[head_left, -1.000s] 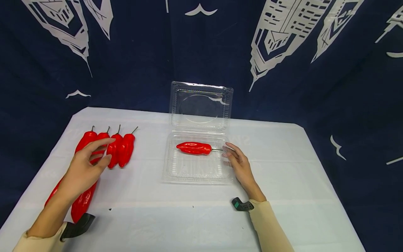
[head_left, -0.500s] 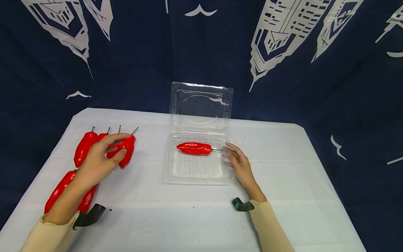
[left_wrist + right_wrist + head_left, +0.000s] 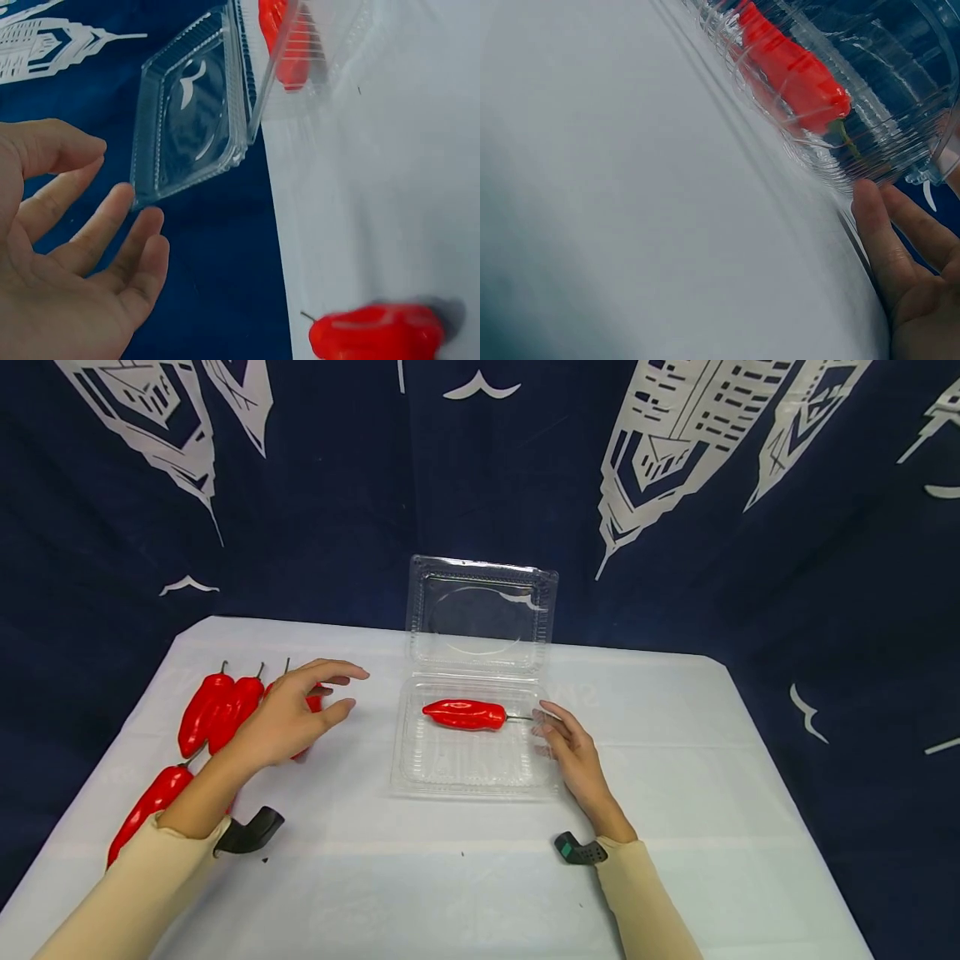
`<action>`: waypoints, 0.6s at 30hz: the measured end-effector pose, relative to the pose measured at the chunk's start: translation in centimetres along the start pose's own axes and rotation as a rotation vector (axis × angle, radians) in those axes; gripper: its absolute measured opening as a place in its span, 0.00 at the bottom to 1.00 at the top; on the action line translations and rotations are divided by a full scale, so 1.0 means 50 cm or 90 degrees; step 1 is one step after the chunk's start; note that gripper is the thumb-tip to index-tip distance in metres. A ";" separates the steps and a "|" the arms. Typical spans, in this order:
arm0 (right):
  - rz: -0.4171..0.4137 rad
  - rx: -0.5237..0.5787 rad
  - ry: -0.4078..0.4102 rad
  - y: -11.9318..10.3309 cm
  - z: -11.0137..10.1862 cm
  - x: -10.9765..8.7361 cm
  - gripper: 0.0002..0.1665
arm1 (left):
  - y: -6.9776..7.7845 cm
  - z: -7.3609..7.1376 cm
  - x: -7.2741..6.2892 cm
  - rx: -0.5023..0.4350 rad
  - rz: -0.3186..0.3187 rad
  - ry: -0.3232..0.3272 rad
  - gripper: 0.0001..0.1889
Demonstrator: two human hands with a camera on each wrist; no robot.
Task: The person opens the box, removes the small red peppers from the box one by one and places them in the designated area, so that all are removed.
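My left hand [image 3: 292, 718] hovers over the right end of a row of red peppers [image 3: 198, 714], holding nothing, fingers spread apart from the thumb. It hides part of that row. A clear plastic clamshell container [image 3: 468, 772] stands with its lid [image 3: 483, 622] raised. Inside its base one red pepper [image 3: 465, 714] lies sideways, stem to the right. At the container's right side, my right hand [image 3: 577, 764] touches the rim with loosely bent fingers. In the right wrist view, the fingertips [image 3: 868, 193] meet the container's outer wall.
Another red pepper [image 3: 153, 802] lies nearer the front left, partly under the left forearm. The white table [image 3: 465, 902] ends at a dark blue cloth [image 3: 495, 468] with white building prints. A small dark speck [image 3: 264, 860] lies near the left wrist.
My left hand has moved right and slightly away across the pepper row, uncovering the peppers at the left. Its fingers have spread more. The right hand and container have stayed put.
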State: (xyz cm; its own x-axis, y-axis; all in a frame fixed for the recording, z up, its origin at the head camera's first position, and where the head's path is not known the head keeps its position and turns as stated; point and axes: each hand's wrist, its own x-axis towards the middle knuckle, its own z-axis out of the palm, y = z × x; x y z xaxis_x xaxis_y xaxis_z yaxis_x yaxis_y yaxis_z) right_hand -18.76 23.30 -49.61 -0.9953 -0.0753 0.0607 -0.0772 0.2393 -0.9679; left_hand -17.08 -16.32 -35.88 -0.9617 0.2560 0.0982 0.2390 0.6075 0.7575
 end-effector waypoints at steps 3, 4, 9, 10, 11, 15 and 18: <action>-0.003 -0.002 0.000 0.001 0.000 0.000 0.26 | 0.004 0.012 0.027 -0.018 0.021 -0.023 0.19; -0.004 -0.002 -0.001 0.001 -0.001 0.000 0.26 | 0.004 0.016 0.035 -0.025 0.028 -0.033 0.19; -0.005 -0.009 0.001 0.003 -0.001 0.001 0.25 | 0.012 0.037 0.070 -0.034 0.055 -0.090 0.20; -0.007 -0.009 0.001 0.003 -0.001 0.001 0.25 | 0.014 0.041 0.076 -0.036 0.059 -0.102 0.20; -0.009 -0.010 -0.001 0.004 -0.001 0.001 0.26 | 0.015 0.045 0.081 -0.039 0.062 -0.113 0.19; -0.011 -0.003 -0.002 0.006 -0.001 0.001 0.26 | 0.017 0.060 0.099 -0.055 0.083 -0.150 0.19; -0.010 0.000 -0.002 0.004 -0.002 0.001 0.26 | 0.016 0.073 0.110 -0.076 0.097 -0.170 0.20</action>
State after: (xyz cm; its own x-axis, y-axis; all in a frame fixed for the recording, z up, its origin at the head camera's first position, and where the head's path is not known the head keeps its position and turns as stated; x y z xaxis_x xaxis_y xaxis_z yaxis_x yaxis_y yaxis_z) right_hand -18.84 23.42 -49.79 -0.9937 -0.0824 0.0759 -0.0935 0.2380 -0.9668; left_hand -21.69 -11.68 -37.08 -0.8426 0.5356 0.0556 0.3456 0.4587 0.8187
